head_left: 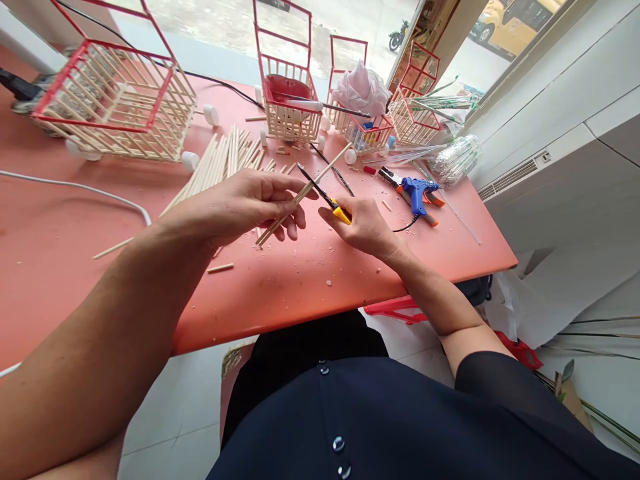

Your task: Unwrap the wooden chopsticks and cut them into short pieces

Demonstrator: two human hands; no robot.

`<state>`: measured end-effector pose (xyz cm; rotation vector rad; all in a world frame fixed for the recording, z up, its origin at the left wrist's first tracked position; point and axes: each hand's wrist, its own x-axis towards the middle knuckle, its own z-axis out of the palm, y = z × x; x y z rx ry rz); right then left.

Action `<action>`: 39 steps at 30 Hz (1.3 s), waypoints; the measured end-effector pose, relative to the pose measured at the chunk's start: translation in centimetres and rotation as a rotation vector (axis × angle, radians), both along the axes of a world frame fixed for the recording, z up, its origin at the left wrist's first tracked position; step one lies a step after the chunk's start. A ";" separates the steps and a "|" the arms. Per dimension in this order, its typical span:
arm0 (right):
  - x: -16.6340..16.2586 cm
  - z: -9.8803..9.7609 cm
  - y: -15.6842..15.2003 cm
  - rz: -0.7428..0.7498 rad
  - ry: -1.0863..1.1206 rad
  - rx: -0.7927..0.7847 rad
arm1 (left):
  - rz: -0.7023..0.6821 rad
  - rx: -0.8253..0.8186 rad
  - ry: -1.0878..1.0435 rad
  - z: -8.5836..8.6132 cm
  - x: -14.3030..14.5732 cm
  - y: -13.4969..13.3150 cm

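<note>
My left hand is above the front part of the pink table, pinching thin wooden sticks between thumb and fingers. One stick reaches up to the right; their lower ends lie close together below my fingers. My right hand is closed around a utility knife with a yellow handle and a long dark blade. The blade points up and left and crosses the sticks just beyond my left fingertips. Whether its edge touches the wood I cannot tell. A pile of loose wooden sticks lies behind my left hand.
Stick-built carts with red rims stand along the back: a large cart at left, smaller ones towards the right. A blue glue gun lies at right beside a bundle of clear sticks. A white cable crosses the left side.
</note>
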<state>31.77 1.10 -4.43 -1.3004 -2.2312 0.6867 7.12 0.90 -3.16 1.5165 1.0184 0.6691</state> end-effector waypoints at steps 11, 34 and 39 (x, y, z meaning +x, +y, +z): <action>-0.5 0.4 0.2 -0.045 -0.164 0.067 | 0.047 0.037 0.005 0.0 0.2 0.2; -0.7 1.9 0.3 -0.021 -0.132 -0.098 | 0.106 0.036 -0.140 0.5 0.7 -0.3; 0.1 3.1 0.4 -0.008 -0.019 -0.451 | 0.109 0.152 -0.011 0.5 1.1 -0.5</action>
